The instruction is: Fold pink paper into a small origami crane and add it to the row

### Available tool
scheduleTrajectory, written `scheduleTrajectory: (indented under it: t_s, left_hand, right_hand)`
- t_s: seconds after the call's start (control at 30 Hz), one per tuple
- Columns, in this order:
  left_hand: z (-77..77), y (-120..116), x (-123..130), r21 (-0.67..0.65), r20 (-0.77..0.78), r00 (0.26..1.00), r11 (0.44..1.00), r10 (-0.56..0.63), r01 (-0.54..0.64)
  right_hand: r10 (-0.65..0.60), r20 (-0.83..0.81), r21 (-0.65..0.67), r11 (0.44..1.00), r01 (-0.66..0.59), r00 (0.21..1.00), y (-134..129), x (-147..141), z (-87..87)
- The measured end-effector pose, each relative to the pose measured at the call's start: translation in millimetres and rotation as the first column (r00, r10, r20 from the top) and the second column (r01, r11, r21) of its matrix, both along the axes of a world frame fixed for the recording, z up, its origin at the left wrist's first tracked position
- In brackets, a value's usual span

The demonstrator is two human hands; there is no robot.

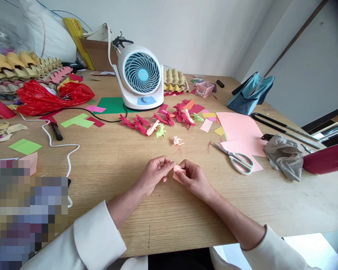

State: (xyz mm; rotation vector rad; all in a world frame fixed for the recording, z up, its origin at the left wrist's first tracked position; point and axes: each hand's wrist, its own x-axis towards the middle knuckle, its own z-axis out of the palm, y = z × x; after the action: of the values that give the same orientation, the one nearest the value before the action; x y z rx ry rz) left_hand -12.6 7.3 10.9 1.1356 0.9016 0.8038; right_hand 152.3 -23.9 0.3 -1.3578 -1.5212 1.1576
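Observation:
A small folded piece of pink paper (179, 177) is pinched between my two hands, just above the table's front part. My left hand (157, 173) is closed, thumb and forefinger at the paper's upper left corner. My right hand (195, 179) is closed too and grips the paper's right side, covering part of it. A little beyond my hands lies a pale pink origami figure (177, 141). Farther back, several folded figures form a row: red origami figures (139, 123), a light pink one (153, 128) and a light green one (160, 131).
White-handled scissors (239, 161) lie to the right, on pink paper sheets (240, 131). Behind the figures stands a white fan (142, 75). A black marker (56, 131) and white cable (69, 161) lie left. Farther right are a crumpled grey cloth (283, 157) and a blue bag (250, 93).

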Motion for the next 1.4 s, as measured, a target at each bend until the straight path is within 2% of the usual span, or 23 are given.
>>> scheduleTrajectory:
  t_s: [0.17, 0.5, 0.63, 0.9, 1.13, 1.27, 1.4]
  left_hand:
    - [-2.8, 0.8, -0.4, 0.079, -0.104, 0.994, 0.996, -0.034, 0.042]
    - [-3.0, 3.7, -0.7, -0.005, -0.043, 0.998, 0.999, -0.040, 0.039]
    - [-0.5, 3.9, -0.7, 0.011, -0.025, 0.999, 0.999, -0.035, 0.035]
    - [-0.5, 3.8, 0.9, 0.050, -0.093, 0.996, 0.999, -0.005, 0.010]
    - [0.0, 5.4, -1.4, 0.071, -0.094, 0.995, 0.996, -0.037, 0.044]
    - [1.2, 5.6, -2.9, 0.137, -0.136, 0.990, 0.989, -0.039, 0.058]
    - [1.4, 4.9, -2.2, 0.257, -0.216, 0.976, 0.966, 0.021, 0.037]
  right_hand:
    - [-0.024, -0.059, 0.001, 1.000, 0.024, 0.998, -0.6, -0.8, -3.9]
    - [-0.001, -0.189, -0.031, 1.000, -0.005, 0.982, 1.1, 2.0, -5.6]
    - [-0.007, -0.209, -0.036, 0.999, 0.000, 0.978, 2.4, 4.0, -8.3]
    - [-0.004, -0.203, -0.030, 1.000, -0.003, 0.979, 1.9, 3.3, -6.4]
    - [0.029, -0.263, -0.064, 0.997, -0.048, 0.964, 0.6, 2.2, -1.3]
    - [0.031, -0.289, -0.070, 0.996, -0.053, 0.957, 1.2, 2.2, -1.8]
    - [-0.001, -0.252, -0.039, 0.999, -0.009, 0.968, 1.8, 1.6, -5.1]
